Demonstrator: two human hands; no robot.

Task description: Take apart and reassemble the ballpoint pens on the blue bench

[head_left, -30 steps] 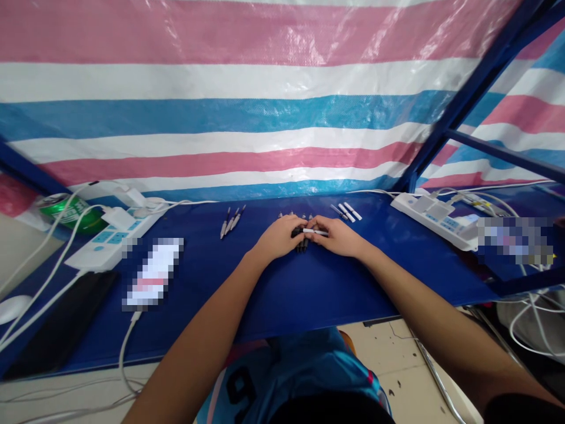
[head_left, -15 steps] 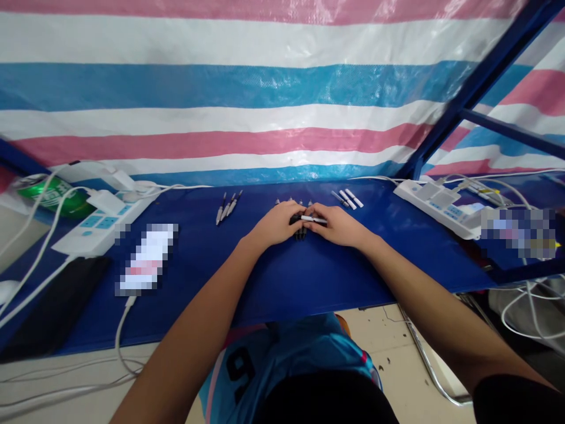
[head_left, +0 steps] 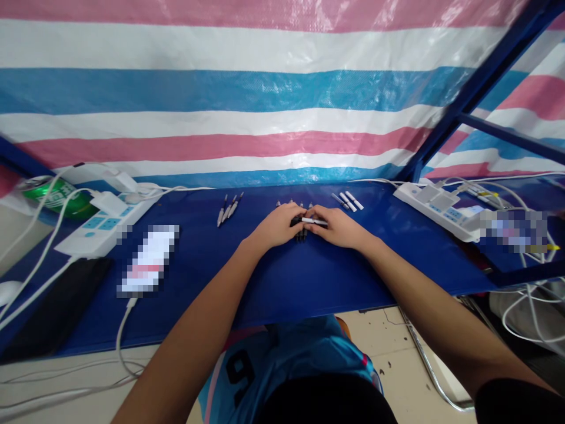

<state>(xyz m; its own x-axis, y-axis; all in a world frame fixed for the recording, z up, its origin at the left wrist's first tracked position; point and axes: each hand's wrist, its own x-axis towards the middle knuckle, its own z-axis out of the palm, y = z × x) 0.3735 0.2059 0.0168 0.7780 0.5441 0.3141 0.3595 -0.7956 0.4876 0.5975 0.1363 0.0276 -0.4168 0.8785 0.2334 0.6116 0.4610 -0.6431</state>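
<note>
Barely any shift since the last frame: left hand [head_left: 276, 227] and right hand [head_left: 339, 227] still closed together, pinching one white pen barrel [head_left: 314, 221] against a black pen body [head_left: 295, 221] on the blue bench [head_left: 273, 288]; three pens [head_left: 229, 208] lie left, three white barrels [head_left: 348, 200] right.

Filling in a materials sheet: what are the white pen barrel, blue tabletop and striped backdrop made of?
The white pen barrel looks like smooth plastic, though small here. The blue tabletop looks coated, glossy with glare; its base material is unclear. The striped backdrop looks like woven plastic tarp: visible weave, creases, sheen.
</note>
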